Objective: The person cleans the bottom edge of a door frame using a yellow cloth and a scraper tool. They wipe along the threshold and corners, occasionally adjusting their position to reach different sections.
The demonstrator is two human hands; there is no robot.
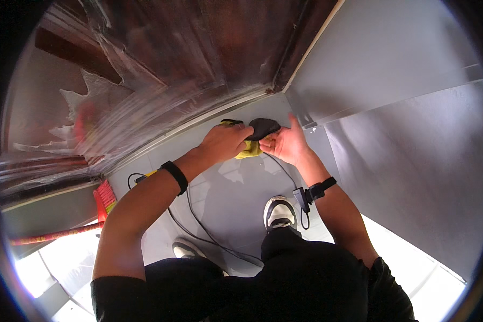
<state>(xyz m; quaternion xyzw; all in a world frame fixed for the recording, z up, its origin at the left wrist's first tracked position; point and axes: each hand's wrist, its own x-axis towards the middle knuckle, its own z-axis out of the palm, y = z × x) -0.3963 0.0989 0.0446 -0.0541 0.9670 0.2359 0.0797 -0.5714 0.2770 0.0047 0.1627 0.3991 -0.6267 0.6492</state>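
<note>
Yellow and black work gloves (249,149), apparently a pair, are bunched between my hands above the grey tiled floor (241,189). My left hand (225,141) grips them from the left, its thumb and fingers pinching the cloth beside a dark grey coated part (264,129). From the right, the curled fingers of my right hand (285,143) touch the gloves' edge, while its thumb points up and away. Whether those fingers grip the cloth cannot be made out. Black straps circle both forearms, and a small black device (308,196) sits on the right one.
A dark wooden door (209,44) with torn plastic film stands ahead. Grey wall panels (394,60) rise on the right. Black cable (201,237) loops over the floor near my shoes (279,213). A red-bristled broom (106,194) and a partly hidden yellow object (149,174) lie left.
</note>
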